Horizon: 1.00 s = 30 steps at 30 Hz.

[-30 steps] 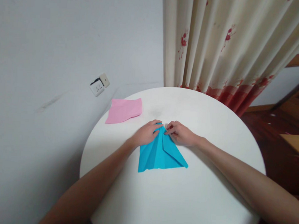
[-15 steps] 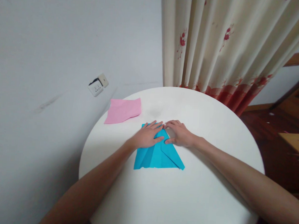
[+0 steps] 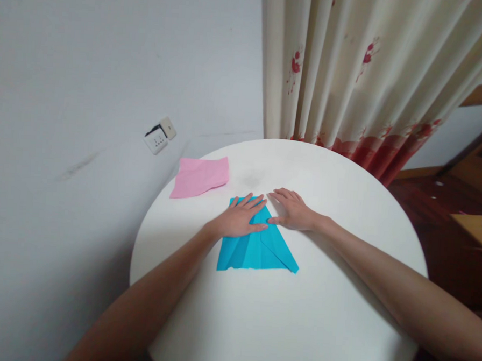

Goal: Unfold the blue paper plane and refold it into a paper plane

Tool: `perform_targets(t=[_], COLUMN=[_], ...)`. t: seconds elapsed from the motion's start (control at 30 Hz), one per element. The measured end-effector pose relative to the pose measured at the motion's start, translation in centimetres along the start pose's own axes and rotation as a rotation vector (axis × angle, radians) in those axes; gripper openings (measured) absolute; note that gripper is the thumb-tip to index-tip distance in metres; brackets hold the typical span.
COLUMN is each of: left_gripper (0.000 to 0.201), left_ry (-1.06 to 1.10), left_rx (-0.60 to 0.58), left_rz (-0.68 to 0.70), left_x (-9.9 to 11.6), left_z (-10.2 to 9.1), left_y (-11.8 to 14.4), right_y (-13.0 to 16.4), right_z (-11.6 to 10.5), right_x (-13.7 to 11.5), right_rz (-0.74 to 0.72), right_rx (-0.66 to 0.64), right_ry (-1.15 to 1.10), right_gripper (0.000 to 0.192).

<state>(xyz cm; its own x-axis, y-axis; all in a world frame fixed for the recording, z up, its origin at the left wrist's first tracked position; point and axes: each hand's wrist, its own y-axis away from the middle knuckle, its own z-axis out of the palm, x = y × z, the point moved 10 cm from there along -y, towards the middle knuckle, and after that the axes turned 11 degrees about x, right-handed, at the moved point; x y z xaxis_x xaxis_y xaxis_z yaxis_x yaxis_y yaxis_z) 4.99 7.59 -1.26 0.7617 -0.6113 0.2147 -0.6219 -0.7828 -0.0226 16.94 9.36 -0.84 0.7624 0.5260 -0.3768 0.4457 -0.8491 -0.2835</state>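
Neither grip is closed on anything: the left hand [image 3: 239, 219] lies flat with fingers spread, palm pressing down on the far end of the folded blue paper [image 3: 257, 246], and the right hand [image 3: 291, 210] lies equally flat and open just beside it, its thumb touching the paper's right edge while its fingers rest on the bare white tabletop [image 3: 318, 314]. The two hands sit close together, fingertips pointing away from the person, with a narrow gap between them.

The blue paper spreads out from under the left palm toward the person, widening into a creased, roughly triangular shape that lies flat on the tabletop; a folded flap runs along its right side, below the right thumb.

Beyond the left hand and off to its left, near the far rim of the tabletop, lies a pink sheet of paper [image 3: 201, 176], apart from the blue one and from both hands. Nothing lies between the hands and the pink sheet. Farther left, on the grey wall, is a wall socket [image 3: 159, 136]. Past the right hand, behind the tabletop, hangs a cream curtain [image 3: 351, 73] with red flowers.
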Motion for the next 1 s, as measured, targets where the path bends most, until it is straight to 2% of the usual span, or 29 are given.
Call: perform_targets(t=[0.17, 0.27, 0.4, 0.57, 0.63, 0.7, 0.73, 0.8, 0.9, 1.0], left_gripper=[0.083, 0.083, 0.082, 0.086, 0.086, 0.085, 0.085, 0.086, 0.091, 0.100], left_ry=[0.004, 0.006, 0.004, -0.017, -0.028, -0.041, -0.047, -0.054, -0.054, -0.037], left_rx=[0.004, 0.009, 0.007, -0.019, -0.011, 0.008, 0.018, 0.031, 0.044, 0.055], left_rz=[-0.001, 0.002, -0.007, -0.041, -0.058, -0.061, -0.055, -0.044, -0.066, -0.123], left_x=[-0.3, -0.3, -0.3, -0.6, -0.8, -0.9, -0.9, -0.8, -1.1, -1.7], left_z=[0.3, 0.4, 0.4, 0.6, 0.7, 0.6, 0.6, 0.6, 0.6, 0.3], left_y=[0.0, 0.0, -0.1, -0.1, -0.2, -0.2, -0.3, -0.4, -0.5, -0.6], right_y=[1.9, 3.5, 5.1, 5.8, 5.1, 3.7, 3.3, 2.9, 2.8, 2.9], right_z=[0.4, 0.4, -0.2, -0.3, -0.4, -0.8, -0.7, 0.2, 1.2, 1.3], right_x=[0.1, -0.3, -1.2, -2.6, -3.1, -3.4, -3.6, -4.1, -4.1, -3.9], right_rz=[0.025, -0.008, -0.042, -0.018, 0.010, 0.042, 0.032, -0.016, -0.036, -0.044], right_rx=[-0.243, -0.307, -0.312, -0.483, -0.450, -0.288, -0.223, -0.175, -0.160, -0.170], right_ry=[-0.029, -0.010, -0.002, 0.002, -0.010, 0.022, 0.058, 0.127, 0.182, 0.195], right_gripper=[0.123, 0.134, 0.136, 0.135, 0.118, 0.090, 0.086, 0.085, 0.083, 0.082])
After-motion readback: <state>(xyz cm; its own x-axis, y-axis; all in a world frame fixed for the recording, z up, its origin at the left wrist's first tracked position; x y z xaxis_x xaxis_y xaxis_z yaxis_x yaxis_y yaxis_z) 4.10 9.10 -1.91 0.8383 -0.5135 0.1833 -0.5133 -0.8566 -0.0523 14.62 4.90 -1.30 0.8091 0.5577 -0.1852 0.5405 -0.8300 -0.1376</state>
